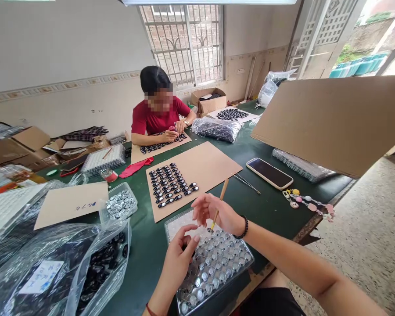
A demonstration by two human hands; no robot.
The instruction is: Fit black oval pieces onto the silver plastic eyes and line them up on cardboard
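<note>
**A:** What have I got in my hands?

**B:** Your right hand (pixel 222 216) is closed around a wooden stick (pixel 219 205), tip down at the clear tray (pixel 242 266) of small round metal blanks on the green counter (pixel 270 206). Your left hand (pixel 181 254) pinches over the tray's near-left rows; whether it grips a piece, I cannot tell.

**A:** How do I do this well?

**B:** I'd keep the stick upright over a single blank, steady the tray with my left hand, and press lightly. The cardboard sheet (pixel 207 169) of dark oval pieces (pixel 171 183) lies just beyond the tray, within reach.
</note>
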